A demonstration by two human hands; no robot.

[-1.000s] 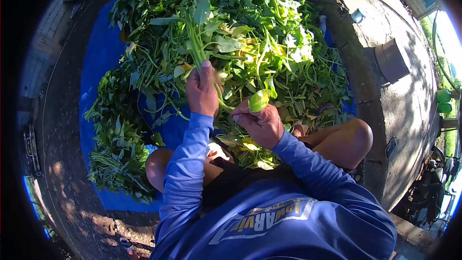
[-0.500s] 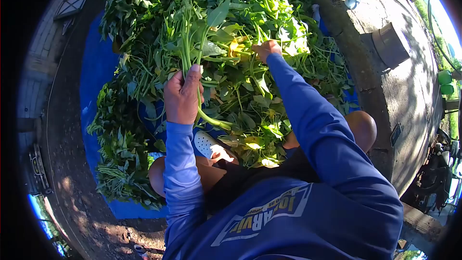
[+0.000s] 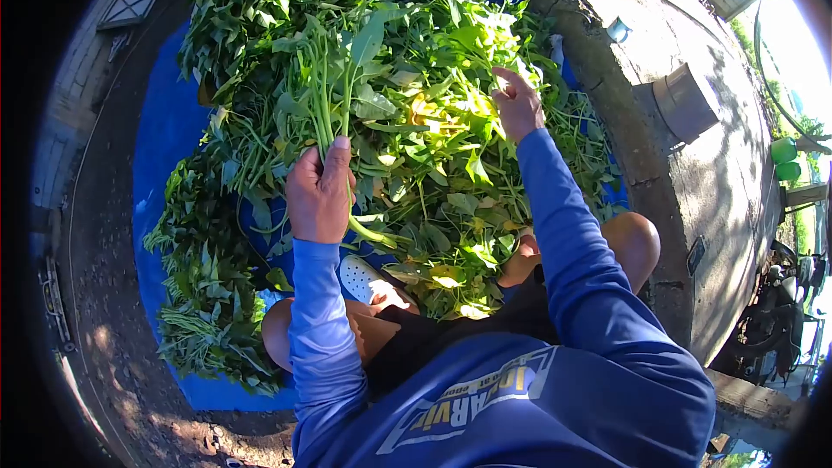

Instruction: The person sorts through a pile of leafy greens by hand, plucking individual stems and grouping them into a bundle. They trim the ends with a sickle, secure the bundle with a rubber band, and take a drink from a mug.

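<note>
The left hand (image 3: 319, 191) holds a bunch of stems (image 3: 328, 100) upright. Its fingers are pressed together around the lower part of the stems, and the thumb lies across the front. The leaves of the bunch stand above the hand, and the cut ends come out below it.

The right hand (image 3: 517, 104) is stretched forward onto the heap of greens (image 3: 433, 147). It rests on the leaves to the right of the bunch, well apart from the left hand. Its fingers are spread loosely over the leaves; I cannot tell if they pinch any stem.

The heap lies on a blue sheet (image 3: 165, 147) on the ground. A smaller pile (image 3: 208, 295) of the same greens lies left of the heap, near the person's knee. A white shoe (image 3: 360, 277) shows just below the left hand. To the right of the heap runs a concrete wall (image 3: 693, 199), and a small cup (image 3: 618, 29) stands on it.
</note>
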